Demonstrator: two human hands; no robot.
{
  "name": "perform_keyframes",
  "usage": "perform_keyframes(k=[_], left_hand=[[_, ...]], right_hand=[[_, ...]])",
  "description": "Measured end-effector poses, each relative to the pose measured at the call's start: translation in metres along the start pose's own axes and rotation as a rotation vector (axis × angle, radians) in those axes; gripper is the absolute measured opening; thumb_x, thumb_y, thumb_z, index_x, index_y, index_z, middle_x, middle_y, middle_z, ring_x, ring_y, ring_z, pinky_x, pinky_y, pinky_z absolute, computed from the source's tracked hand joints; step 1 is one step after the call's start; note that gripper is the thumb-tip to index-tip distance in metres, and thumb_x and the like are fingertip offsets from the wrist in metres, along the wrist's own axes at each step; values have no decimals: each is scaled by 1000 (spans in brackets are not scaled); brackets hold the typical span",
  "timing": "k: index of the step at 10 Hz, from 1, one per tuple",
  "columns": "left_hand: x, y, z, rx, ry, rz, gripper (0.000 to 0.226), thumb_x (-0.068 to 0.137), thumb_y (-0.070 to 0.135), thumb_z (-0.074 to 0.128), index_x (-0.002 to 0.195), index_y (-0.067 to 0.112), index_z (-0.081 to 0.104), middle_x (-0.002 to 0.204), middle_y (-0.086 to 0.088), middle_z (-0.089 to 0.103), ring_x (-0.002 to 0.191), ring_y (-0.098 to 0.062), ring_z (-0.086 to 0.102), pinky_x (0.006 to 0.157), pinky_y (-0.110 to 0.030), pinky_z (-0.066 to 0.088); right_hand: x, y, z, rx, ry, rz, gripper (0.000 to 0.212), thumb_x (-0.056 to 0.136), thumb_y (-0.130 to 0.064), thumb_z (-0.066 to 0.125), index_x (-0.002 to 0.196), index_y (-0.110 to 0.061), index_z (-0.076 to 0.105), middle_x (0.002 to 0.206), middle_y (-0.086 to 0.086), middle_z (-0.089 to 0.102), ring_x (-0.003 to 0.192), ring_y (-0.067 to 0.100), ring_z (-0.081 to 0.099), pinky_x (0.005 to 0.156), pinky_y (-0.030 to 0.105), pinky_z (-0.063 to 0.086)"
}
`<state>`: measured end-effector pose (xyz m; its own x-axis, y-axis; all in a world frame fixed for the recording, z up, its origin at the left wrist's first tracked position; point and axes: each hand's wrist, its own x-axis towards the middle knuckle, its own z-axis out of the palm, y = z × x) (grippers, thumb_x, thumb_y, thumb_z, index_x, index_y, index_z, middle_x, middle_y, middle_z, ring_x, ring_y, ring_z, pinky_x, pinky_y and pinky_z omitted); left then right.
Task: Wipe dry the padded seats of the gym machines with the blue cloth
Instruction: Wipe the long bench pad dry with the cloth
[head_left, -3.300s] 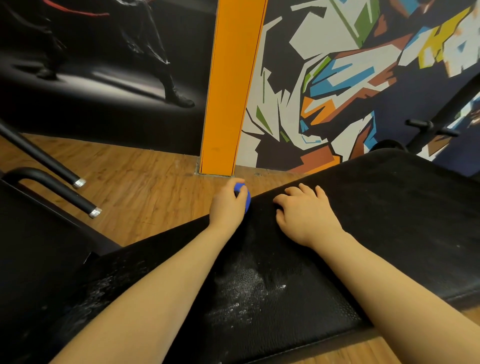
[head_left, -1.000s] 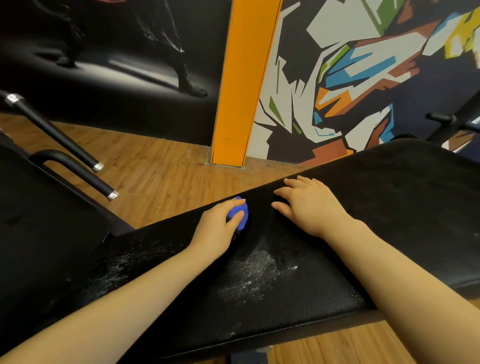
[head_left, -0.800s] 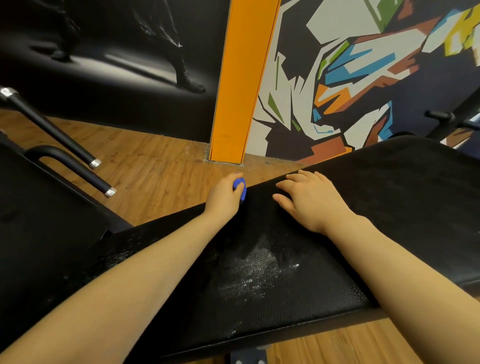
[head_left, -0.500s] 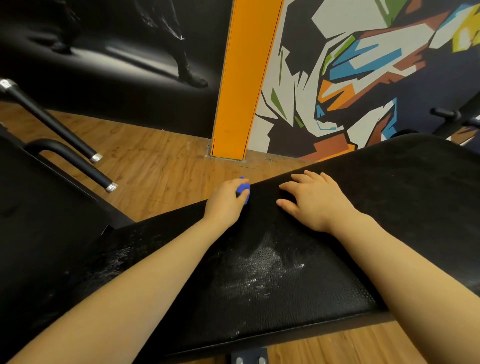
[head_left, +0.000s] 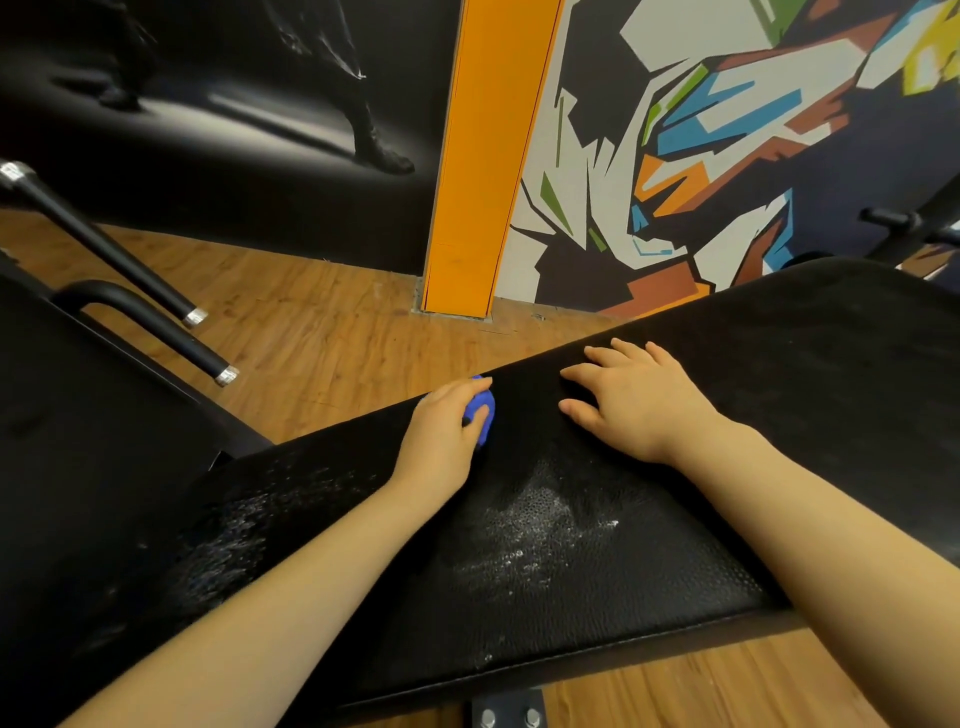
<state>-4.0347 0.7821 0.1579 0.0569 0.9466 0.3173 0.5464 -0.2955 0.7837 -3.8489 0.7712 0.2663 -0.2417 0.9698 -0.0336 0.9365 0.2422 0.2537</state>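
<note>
blue cloth (head_left: 480, 410) balled in left hand (head_left: 441, 431) on padded seat (head_left: 571, 545), right hand (head_left: 634, 400) flat

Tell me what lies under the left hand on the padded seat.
The left hand grips a bunched blue cloth against the black padded seat, near its far edge. Only a small part of the cloth shows past the fingers; the rest, and the seat beneath, is covered.

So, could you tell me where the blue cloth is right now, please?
In the head view, the blue cloth is bunched in the left hand at the far edge of the black padded seat, just left of the right hand.
</note>
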Motion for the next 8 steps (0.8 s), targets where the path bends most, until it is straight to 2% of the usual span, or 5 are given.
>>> perform_keyframes(k=[2,3,6,7,8], left_hand=[[41,-4,6,31,19,-90,39,102,16,47,142,15,47,146,-5,46,135,-21,40,106,-28,33],[29,-5,2,14,-9,-84,40,102,17,46,142,17,47,148,-2,43,133,-19,42,95,-19,30],[-44,-15,-22,-2,-54,10,39,100,17,51,139,21,51,140,6,49,120,2,40,100,-12,27],[-33,-14,-18,-6,-12,-8,38,100,16,50,138,19,51,141,4,50,123,-1,41,99,-11,26],[-9,-14,-13,43,-5,-32,38,100,15,50,139,17,51,142,0,50,131,-14,44,101,-17,26]], right_hand=[[1,1,0,6,3,-1,54,99,-55,33,148,-33,35,160,3,26,149,27,15,119,49,9],[1,0,0,6,7,0,54,99,-56,33,148,-34,35,159,3,26,149,28,15,119,49,10],[-1,-1,0,3,10,5,54,100,-55,33,149,-32,34,159,4,25,149,28,15,119,49,10],[-1,-1,0,-3,8,-1,54,100,-54,32,149,-32,34,160,4,25,149,29,15,119,49,10],[0,-1,0,2,9,-3,54,100,-54,33,149,-32,34,160,4,25,149,29,15,119,50,10]])
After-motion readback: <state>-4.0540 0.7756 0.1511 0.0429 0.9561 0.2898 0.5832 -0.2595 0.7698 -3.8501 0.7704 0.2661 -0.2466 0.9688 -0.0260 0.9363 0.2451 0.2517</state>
